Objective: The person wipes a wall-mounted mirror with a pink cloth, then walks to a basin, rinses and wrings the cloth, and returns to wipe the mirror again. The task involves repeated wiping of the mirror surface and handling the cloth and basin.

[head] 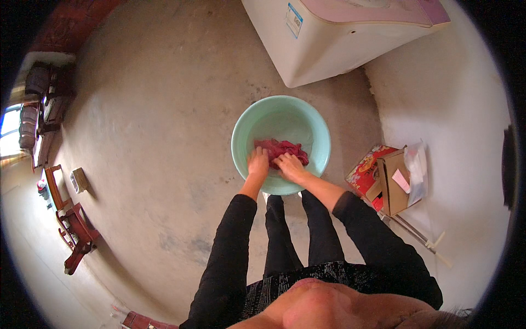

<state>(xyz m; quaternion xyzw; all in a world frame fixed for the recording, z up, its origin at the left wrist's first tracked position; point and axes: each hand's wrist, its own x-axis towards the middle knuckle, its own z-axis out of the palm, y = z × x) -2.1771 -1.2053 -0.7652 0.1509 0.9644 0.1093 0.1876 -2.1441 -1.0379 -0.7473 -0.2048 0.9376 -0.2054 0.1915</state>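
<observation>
A pale green plastic basin (pixel 283 107) stands on the floor just in front of my feet, with what looks like shallow water inside. Bunched up in its near half is a wet-looking red cloth (pixel 294 149). My left hand (pixel 258 162) grips the cloth's left end, close to the basin wall. Farther right, my right hand (pixel 290 166) holds the near side of the same cloth, its fingers bent into the folds. Parts of the cloth are hidden under both hands.
A white appliance (pixel 312 57) with a pink top, probably a washing machine, stands beyond the basin. By the right wall are an open cardboard box (pixel 386 181), a plastic bag (pixel 417 172) and metal poles (pixel 411 231). Wooden chairs (pixel 76 230) line the left.
</observation>
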